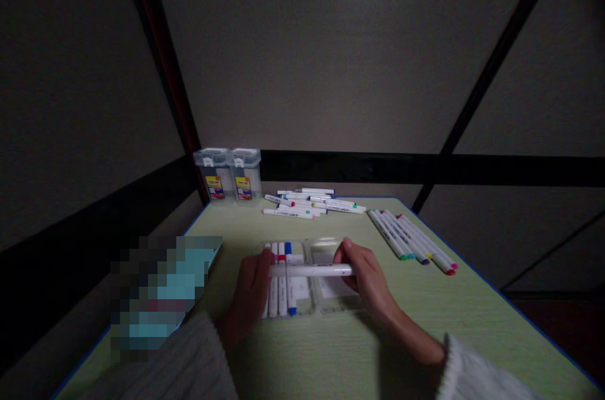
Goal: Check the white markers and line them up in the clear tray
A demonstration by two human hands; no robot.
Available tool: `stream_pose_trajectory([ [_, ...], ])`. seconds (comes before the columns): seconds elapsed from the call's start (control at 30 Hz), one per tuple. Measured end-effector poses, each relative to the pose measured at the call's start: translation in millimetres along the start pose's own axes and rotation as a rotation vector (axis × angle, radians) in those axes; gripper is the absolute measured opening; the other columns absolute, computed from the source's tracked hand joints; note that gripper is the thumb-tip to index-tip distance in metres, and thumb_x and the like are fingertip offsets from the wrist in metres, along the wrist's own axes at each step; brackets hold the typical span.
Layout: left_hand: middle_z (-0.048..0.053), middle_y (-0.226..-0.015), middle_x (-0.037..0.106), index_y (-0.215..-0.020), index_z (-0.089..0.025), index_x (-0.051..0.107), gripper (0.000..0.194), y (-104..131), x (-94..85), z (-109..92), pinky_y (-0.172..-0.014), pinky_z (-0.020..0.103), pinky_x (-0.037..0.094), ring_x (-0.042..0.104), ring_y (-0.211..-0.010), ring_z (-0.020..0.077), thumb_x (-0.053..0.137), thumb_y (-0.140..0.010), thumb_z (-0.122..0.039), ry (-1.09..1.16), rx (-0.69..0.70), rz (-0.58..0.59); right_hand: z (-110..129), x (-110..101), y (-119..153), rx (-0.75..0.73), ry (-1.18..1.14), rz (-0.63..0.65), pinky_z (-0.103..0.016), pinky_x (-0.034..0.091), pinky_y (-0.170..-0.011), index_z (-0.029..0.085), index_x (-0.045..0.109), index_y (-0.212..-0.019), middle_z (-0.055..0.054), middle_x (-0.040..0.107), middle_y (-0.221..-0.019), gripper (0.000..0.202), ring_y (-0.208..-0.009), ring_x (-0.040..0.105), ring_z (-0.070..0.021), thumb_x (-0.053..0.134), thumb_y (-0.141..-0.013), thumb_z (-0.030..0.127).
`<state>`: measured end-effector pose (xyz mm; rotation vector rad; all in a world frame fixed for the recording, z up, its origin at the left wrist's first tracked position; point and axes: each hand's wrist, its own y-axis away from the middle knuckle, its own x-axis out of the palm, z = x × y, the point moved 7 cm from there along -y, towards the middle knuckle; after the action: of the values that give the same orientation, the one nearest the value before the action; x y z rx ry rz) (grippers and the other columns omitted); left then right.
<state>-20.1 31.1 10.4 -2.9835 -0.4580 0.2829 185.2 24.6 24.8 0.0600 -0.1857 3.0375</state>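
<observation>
A white marker (312, 270) lies level between my two hands, over an open clear plastic case (316, 305). The fingers of my left hand (253, 283) close on its left end. At its right end, my right hand (368, 271) pinches it between thumb and fingers. In the case's left half several white markers (282, 293) stand side by side. The rightmost of these, a blue-ended marker (291, 291), has blue at both ends. White paper shows through the case's right half. My left fingers hide part of the leftmost markers.
Several loose markers (312, 205) are heaped at the table's (340, 356) far edge. A row of several markers (411, 236) lies at the right. Two clear lidded boxes (231, 176) stand back left. A pixelated blue-green object (170, 293) sits at the left edge.
</observation>
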Motion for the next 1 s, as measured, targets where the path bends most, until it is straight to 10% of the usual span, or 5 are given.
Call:
stream_pose_trajectory([
  [1.0, 0.004, -0.065, 0.056, -0.062, -0.017, 0.055, 0.038, -0.3, -2.3, -3.6, -0.053, 0.027, 0.045, 0.055, -0.063, 0.0157, 0.044, -0.066, -0.052, -0.01, 0.063, -0.032, -2.7, 1.5, -0.8, -0.003, 0.039, 0.017, -0.02, 0.015, -0.031, 0.017, 0.049, -0.046, 0.006, 0.032, -0.033, 0.051, -0.031, 0.026, -0.0062, 0.048, -0.066, 0.064],
])
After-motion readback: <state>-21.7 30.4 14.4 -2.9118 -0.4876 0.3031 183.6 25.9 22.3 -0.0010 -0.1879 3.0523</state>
